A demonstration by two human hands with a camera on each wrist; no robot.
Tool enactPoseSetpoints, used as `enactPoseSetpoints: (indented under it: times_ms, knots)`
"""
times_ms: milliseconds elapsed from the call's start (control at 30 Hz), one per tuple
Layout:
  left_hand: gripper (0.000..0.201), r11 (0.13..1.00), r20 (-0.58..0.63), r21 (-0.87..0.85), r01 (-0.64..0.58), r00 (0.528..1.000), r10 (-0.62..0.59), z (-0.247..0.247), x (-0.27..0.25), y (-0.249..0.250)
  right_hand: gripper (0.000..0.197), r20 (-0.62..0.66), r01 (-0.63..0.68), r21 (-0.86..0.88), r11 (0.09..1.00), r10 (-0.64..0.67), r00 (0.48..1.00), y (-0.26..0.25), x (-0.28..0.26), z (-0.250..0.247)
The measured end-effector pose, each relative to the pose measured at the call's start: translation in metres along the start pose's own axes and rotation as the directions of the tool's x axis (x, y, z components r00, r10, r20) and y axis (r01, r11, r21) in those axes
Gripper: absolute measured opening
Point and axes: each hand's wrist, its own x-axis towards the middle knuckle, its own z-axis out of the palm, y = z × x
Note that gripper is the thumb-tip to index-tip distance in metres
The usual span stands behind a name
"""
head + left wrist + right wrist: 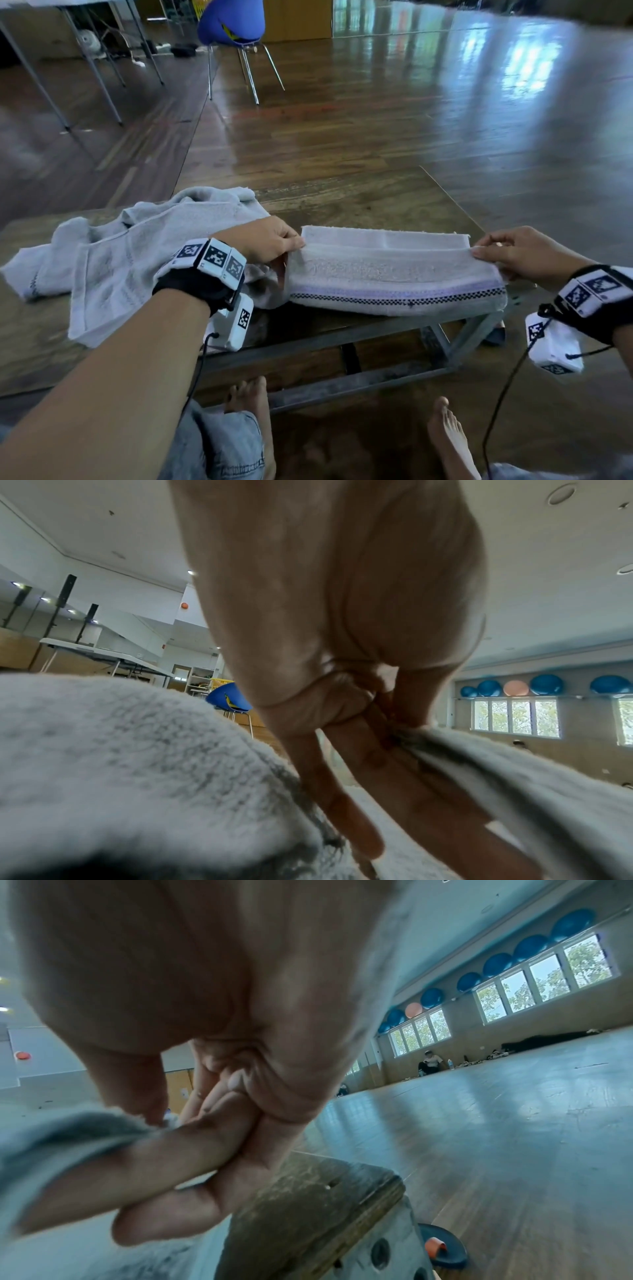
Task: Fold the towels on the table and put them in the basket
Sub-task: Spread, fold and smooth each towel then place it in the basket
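Observation:
A pale towel with a purple and checkered border (394, 274) lies partly folded on the low wooden table (376, 202). My left hand (274, 245) pinches the lifted edge at its left corner, and my right hand (503, 251) pinches the same edge at the right corner. The left wrist view shows the thumb and fingers (363, 750) closed on the towel (514, 772). Seen from the right wrist, the fingers (171, 1150) clamp the towel's corner (68, 1137). A crumpled grey towel (137, 246) lies on the table under my left forearm. No basket is in view.
The table's right corner (325, 1185) is just under my right hand, with its metal frame (342, 342) below. My bare feet (253, 411) rest on the wooden floor in front. A blue chair (233, 24) stands far behind.

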Motion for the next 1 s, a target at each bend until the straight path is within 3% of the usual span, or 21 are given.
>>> enactPoseSetpoints:
  times_ms: [167, 300, 400, 467, 600, 800, 900, 1000]
  knots:
    - [0.024, 0.995, -0.235, 0.065, -0.072, 0.968, 0.085, 0.008, 0.024, 0.002, 0.012, -0.184, -0.007, 0.014, 1.000, 0.010, 0.983, -0.005, 0.014, 0.011]
    - [0.019, 0.993, -0.380, 0.048, -0.104, 0.918, 0.114, 0.018, 0.048, 0.006, 0.012, -0.356, 0.004, -0.123, 0.992, -0.048, 0.933, -0.006, 0.028, 0.018]
    - [0.015, 0.993, -0.454, 0.081, -0.084, 0.884, 0.112, 0.024, 0.064, 0.003, 0.010, -0.377, -0.043, -0.181, 0.983, -0.028, 0.926, -0.009, 0.033, 0.023]
    - [0.015, 0.994, -0.448, 0.096, -0.057, 0.889, 0.094, 0.028, 0.072, 0.001, 0.008, -0.329, -0.057, -0.236, 0.970, -0.025, 0.944, -0.010, 0.035, 0.025]
    - [0.022, 0.983, -0.318, 0.182, 0.003, 0.947, 0.056, 0.030, 0.075, -0.001, 0.006, -0.302, -0.056, -0.264, 0.963, -0.027, 0.953, -0.013, 0.035, 0.027]
    - [0.019, 0.985, -0.325, 0.171, 0.008, 0.944, 0.048, 0.022, 0.065, 0.008, 0.007, -0.275, -0.051, -0.294, 0.955, -0.033, 0.961, -0.020, 0.031, 0.025]
    - [0.010, 0.988, -0.439, 0.146, -0.055, 0.891, 0.115, 0.014, 0.056, 0.017, 0.007, -0.344, -0.006, -0.265, 0.964, -0.089, 0.935, -0.028, 0.029, 0.020]
    - [0.009, 0.979, -0.637, 0.130, -0.154, 0.744, 0.202, -0.001, 0.046, 0.029, 0.011, -0.497, 0.124, -0.237, 0.964, -0.229, 0.837, -0.041, 0.029, 0.010]
